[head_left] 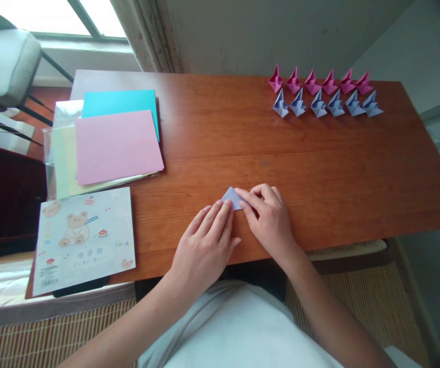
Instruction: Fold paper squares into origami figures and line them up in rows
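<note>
A small light-blue folded paper (233, 198) lies on the wooden table (212, 138) near its front edge, its top corner pointing away from me. My left hand (206, 240) rests palm down with its fingers stretched out, the fingertips on the paper's left part. My right hand (268, 214) is at the paper's right side, its index finger and thumb pressing on that edge and the other fingers curled. The fingertips hide both lower corners of the paper.
Pink folded figures (312, 82) and light-blue ones (319, 104) stand in two rows at the back right. Pink sheets (118, 147), a turquoise sheet (120, 102) and a bear-print pad (85, 240) lie at the left. A chair (5, 61) stands beyond.
</note>
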`<state>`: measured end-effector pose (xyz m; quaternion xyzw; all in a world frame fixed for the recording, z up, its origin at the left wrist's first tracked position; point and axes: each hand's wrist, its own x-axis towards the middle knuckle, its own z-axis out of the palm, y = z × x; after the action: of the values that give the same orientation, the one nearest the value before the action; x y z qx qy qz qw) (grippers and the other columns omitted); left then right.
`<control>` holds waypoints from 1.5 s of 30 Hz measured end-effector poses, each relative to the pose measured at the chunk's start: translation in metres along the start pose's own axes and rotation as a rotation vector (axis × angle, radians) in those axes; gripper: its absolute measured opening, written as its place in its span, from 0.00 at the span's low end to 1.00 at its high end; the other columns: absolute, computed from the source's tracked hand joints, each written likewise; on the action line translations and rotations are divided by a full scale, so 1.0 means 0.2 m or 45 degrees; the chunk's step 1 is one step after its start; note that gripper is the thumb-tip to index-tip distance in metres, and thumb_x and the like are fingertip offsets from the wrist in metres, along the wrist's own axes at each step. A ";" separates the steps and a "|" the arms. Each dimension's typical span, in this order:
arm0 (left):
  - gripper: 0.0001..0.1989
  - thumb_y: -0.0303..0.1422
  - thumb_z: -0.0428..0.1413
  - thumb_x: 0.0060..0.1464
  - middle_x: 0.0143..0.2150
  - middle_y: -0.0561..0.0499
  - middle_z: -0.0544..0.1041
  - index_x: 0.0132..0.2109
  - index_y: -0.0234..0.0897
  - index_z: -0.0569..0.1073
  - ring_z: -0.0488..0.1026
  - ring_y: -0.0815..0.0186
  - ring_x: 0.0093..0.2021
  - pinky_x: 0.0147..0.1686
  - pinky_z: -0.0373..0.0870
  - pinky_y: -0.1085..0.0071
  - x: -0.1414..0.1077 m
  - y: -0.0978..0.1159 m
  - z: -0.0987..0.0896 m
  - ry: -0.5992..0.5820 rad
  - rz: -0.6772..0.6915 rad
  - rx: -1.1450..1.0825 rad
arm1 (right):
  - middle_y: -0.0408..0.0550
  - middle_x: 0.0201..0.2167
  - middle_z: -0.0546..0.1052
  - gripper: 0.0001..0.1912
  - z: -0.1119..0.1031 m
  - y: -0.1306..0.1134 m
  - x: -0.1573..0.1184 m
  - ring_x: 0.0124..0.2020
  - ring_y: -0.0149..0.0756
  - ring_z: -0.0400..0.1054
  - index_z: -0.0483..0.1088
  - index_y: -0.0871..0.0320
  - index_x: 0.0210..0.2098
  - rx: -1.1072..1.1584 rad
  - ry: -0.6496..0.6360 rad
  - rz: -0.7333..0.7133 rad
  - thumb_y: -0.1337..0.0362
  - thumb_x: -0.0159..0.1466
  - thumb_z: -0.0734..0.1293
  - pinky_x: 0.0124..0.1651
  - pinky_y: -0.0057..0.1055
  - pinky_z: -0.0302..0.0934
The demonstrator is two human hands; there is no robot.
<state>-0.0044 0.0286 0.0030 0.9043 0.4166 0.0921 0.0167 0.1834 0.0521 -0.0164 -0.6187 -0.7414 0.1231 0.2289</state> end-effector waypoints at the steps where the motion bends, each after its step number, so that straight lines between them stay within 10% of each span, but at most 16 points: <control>1: 0.23 0.36 0.49 0.68 0.69 0.39 0.67 0.64 0.26 0.70 0.67 0.53 0.67 0.66 0.63 0.57 -0.02 -0.02 -0.01 0.008 -0.022 0.018 | 0.52 0.39 0.73 0.16 0.00 0.00 0.00 0.42 0.44 0.65 0.76 0.51 0.55 0.006 0.000 0.001 0.64 0.71 0.63 0.47 0.41 0.63; 13: 0.24 0.34 0.52 0.65 0.67 0.37 0.70 0.63 0.24 0.69 0.67 0.51 0.66 0.63 0.67 0.56 -0.04 -0.02 -0.04 0.148 -0.223 -0.038 | 0.52 0.40 0.73 0.16 -0.01 0.00 0.00 0.42 0.44 0.65 0.75 0.54 0.56 0.037 0.007 -0.010 0.65 0.71 0.62 0.49 0.42 0.64; 45: 0.13 0.26 0.55 0.64 0.54 0.43 0.79 0.54 0.34 0.75 0.76 0.57 0.49 0.45 0.75 0.61 0.21 -0.08 0.01 0.075 0.016 0.057 | 0.51 0.40 0.75 0.10 -0.05 0.04 -0.06 0.43 0.44 0.66 0.76 0.53 0.47 0.072 0.100 0.016 0.66 0.68 0.65 0.48 0.42 0.64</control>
<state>0.0108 0.0698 0.0060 0.9039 0.4131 0.1096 -0.0165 0.1974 0.0403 -0.0144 -0.6209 -0.7241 0.1211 0.2747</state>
